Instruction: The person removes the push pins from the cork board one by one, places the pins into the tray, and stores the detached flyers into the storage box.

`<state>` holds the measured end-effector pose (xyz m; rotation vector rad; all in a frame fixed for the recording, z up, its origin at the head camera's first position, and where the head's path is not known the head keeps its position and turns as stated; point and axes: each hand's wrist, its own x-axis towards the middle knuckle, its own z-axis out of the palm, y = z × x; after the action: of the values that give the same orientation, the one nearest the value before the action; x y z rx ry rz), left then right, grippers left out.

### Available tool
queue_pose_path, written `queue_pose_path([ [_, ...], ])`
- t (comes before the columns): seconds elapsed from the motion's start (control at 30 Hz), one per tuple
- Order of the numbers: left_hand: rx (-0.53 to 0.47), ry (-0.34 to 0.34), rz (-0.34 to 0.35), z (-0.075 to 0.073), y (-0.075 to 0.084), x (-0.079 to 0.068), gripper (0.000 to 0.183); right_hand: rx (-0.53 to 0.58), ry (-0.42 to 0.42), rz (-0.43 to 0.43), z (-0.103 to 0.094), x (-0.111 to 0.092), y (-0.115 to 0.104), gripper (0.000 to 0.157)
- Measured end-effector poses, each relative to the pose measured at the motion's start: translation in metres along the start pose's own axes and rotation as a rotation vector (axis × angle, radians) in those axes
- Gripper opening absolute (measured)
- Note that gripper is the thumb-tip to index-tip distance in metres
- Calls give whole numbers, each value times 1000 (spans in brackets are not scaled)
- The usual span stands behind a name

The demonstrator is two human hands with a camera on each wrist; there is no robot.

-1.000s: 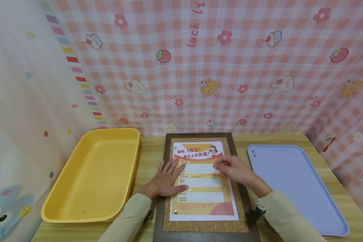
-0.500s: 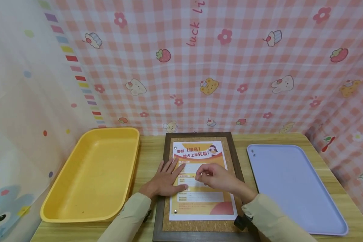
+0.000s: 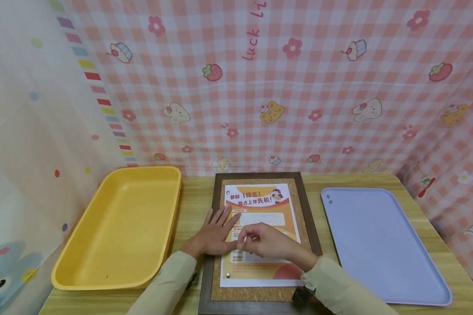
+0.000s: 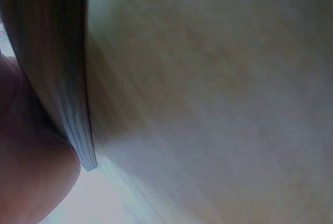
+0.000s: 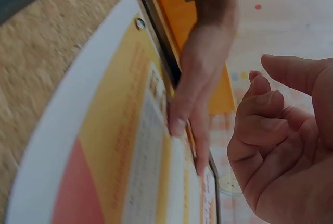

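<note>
Poster [image 3: 269,219] lay on the corkboard [image 3: 256,294], long axis near-to-far; across the corkboard's left edge, the left hand [image 3: 216,235], spread, gripping nothing, touched it; over the corkboard's middle, the right hand [image 3: 266,240] hung curled, no held object visible.

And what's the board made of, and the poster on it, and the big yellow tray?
The board looks like dull cork: it's brown and speckled with little grains. Its dark frame seems to be wood, or something printed like it, with streaky grain. The poster looks like paper, a thin printed sheet. The yellow tray is probably plastic: smooth, a bit shiny, one colour.
</note>
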<state>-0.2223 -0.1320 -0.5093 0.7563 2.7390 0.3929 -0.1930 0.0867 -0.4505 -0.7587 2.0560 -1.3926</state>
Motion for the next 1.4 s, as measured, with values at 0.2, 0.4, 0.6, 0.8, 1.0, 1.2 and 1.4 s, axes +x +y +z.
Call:
queue_pose_path([
  [0.2,-2,16,13,0,-1,0,83,7,-38,7,14,2,1,12],
  [0.4,-2,-3,18,-4,2,-2,84,8,-69,-10,24,5,3,10],
  [0.6,10,-3,21,-10,8,-5,79,-13,-89,-7,30,5,8,12],
  [0.8,7,13,27,-11,9,-5,76,-33,-72,31,38,3,11,12],
  [1.0,-3,7,20,-7,5,-3,75,-15,-86,43,46,1,13,5],
  [1.2,-18,17,19,-2,2,-1,73,-36,-83,40,50,1,15,10],
  [1.4,-35,28,24,-3,2,-2,70,-46,-83,41,51,1,19,10],
])
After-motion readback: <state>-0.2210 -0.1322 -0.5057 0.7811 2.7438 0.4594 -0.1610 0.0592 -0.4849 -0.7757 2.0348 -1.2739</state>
